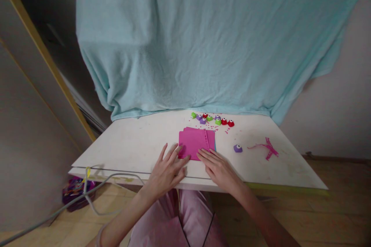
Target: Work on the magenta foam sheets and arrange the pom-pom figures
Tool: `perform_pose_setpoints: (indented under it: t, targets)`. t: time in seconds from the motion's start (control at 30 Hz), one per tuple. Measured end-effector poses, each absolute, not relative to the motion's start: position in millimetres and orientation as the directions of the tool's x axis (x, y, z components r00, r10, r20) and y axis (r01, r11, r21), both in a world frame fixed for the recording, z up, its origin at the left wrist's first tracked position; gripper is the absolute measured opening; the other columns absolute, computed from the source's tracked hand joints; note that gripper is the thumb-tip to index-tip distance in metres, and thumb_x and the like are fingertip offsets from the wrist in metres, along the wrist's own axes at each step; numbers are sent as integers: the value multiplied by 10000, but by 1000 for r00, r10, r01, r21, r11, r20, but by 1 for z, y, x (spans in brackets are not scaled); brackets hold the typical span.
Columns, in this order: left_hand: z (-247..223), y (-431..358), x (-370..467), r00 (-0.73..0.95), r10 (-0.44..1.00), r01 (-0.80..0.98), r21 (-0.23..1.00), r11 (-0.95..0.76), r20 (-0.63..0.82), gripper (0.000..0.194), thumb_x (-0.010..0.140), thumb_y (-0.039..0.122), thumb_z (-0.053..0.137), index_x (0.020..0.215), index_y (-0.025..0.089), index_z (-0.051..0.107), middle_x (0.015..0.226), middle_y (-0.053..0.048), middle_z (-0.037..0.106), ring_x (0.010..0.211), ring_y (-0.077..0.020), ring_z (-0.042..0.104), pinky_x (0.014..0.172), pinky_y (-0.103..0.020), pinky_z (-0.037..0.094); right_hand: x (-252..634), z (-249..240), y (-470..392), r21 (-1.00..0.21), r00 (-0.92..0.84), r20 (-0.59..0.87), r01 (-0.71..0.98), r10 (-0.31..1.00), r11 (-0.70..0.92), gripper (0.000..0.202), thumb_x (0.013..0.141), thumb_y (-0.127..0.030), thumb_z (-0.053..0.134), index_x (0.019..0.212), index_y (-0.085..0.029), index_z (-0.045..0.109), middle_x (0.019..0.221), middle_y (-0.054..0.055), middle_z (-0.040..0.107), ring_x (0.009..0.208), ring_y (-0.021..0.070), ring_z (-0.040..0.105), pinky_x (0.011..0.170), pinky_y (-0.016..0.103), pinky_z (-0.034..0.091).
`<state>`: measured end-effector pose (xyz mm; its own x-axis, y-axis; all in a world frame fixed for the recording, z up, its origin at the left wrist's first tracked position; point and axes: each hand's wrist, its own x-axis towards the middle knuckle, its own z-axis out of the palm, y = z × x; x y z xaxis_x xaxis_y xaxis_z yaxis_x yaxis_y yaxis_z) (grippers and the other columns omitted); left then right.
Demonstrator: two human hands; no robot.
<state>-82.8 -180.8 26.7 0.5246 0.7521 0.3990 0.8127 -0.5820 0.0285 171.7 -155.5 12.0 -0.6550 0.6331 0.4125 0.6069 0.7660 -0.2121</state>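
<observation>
A small stack of pink paper squares [191,142] lies on the white table in front of me, its sheets slightly fanned, with a thin blue edge showing at the right. A row of small punched marks runs down the upper sheet near its right side. My left hand [168,168] rests with spread fingers at the lower left corner of the paper. With its fingers stretched out flat, my right hand [218,168] touches the lower right part. To the right sits a purple craft punch [238,148]. Beyond it lie punched pink paper strips [269,148].
Several green, purple and red punches [218,122] stand behind the paper among scattered pink bits. A light blue cloth [203,46] hangs at the table's [121,142] back edge. A grey cable [110,179] loops by the left front edge, above a purple bag [77,193] on the floor.
</observation>
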Motion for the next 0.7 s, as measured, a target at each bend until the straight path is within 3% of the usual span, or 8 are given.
perform_pose_setpoints:
  t: [0.43,0.7]
  targets:
    - [21,-184,-123,539,737,823,-66,-565,409,470,895,397,520,1362,369,476,1484,-15,407,1402,-256,312,1182,-550,135,171,13,-156,-256,-642,422,594,641,763,609,854,-54,487,1429,-241,414,1414,49,501,1315,186,455,1117,419,395]
    - [21,-197,-111,503,768,852,-79,-518,395,504,912,356,490,1407,281,424,1509,-56,363,1421,-270,268,1187,-553,153,172,13,-157,-236,-652,404,604,642,761,621,853,-50,482,1435,-252,403,1412,46,506,1316,194,451,1119,429,389]
